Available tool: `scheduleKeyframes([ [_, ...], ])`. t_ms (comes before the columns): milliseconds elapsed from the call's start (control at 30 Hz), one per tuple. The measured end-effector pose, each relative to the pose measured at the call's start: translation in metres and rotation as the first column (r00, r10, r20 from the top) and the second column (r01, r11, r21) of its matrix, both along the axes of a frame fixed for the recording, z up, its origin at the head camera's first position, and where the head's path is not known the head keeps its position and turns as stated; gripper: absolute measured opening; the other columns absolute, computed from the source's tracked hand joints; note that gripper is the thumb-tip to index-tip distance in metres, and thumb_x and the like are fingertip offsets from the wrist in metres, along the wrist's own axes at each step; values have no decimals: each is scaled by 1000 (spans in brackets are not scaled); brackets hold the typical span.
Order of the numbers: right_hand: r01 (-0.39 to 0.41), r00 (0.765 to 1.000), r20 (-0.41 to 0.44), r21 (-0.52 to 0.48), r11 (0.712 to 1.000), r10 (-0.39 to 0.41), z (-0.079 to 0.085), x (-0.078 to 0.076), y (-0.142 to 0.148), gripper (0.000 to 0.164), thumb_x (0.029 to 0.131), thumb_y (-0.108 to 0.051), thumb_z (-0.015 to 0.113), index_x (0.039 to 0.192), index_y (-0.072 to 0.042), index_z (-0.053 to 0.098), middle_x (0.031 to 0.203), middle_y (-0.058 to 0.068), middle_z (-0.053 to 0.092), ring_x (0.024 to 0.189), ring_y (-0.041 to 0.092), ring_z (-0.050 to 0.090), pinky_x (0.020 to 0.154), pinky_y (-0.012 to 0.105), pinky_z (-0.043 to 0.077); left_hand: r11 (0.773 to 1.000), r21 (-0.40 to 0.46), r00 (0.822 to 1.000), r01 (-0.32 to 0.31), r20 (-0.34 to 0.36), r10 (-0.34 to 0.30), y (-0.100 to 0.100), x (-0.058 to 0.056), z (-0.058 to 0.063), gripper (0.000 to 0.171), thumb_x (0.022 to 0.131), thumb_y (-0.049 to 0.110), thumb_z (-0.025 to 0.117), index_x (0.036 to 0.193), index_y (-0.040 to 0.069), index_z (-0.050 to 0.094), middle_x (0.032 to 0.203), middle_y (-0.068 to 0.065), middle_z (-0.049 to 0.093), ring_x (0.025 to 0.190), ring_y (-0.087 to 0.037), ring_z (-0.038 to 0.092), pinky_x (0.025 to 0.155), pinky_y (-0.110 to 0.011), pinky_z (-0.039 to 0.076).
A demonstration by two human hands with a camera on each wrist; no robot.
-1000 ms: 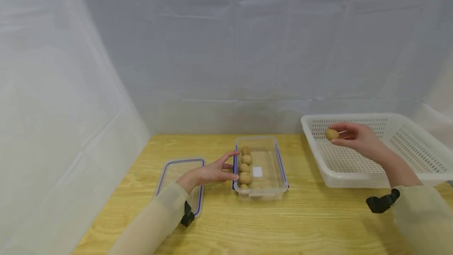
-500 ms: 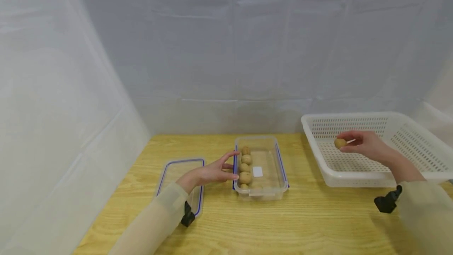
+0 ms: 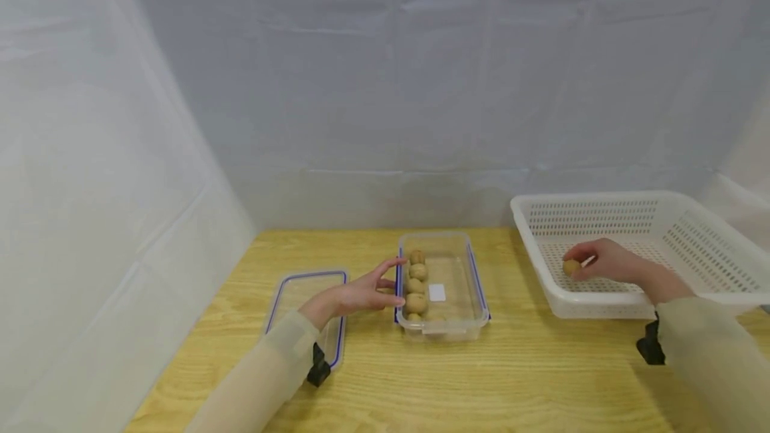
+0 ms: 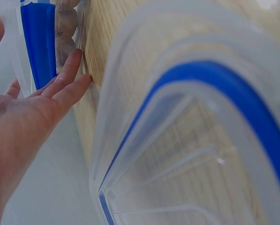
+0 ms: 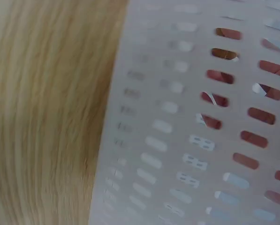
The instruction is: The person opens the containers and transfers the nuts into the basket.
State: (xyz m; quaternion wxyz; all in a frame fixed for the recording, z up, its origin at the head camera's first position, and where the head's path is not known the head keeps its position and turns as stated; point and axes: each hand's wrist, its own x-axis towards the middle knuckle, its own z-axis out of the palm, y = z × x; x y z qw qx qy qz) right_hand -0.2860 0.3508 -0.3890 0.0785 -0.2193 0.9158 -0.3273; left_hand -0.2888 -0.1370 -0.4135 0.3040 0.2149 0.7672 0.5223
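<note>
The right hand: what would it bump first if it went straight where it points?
Probably the left wall of the white plastic basket; the round tan walnut in the right hand would touch it first. Depth is unclear.

The left hand point(image 3: 357, 291) touches a box point(image 3: 460, 262) of brown balls point(image 3: 416, 303); the right hand point(image 3: 613, 263) pinches a single ball point(image 3: 570, 268) inside a basket point(image 3: 592, 299).

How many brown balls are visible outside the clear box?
1: a brown ball in the right hand, inside the white basket. The hand may hide others.
</note>
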Motion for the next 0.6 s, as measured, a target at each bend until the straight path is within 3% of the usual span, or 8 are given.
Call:
scheduleKeyframes([
  [233,-26,995,100,95,995,16,-4,0,-3,37,83,-9,75,113,11,64,106,17,65,98,35,59,73,37,53,1000,2,1000,3,2,-3,-1,0,1,85,93,19,68,156,25,12,148,-27,30,133,-38,37,103,-58,34],
  [600,-37,994,103,143,989,22,-3,2,-5,34,82,-5,72,110,11,65,104,17,66,98,37,58,75,38,52,1000,2,1000,13,1,-13,-1,0,-1,86,93,20,68,156,25,11,148,-26,31,134,-37,36,103,-58,34],
])
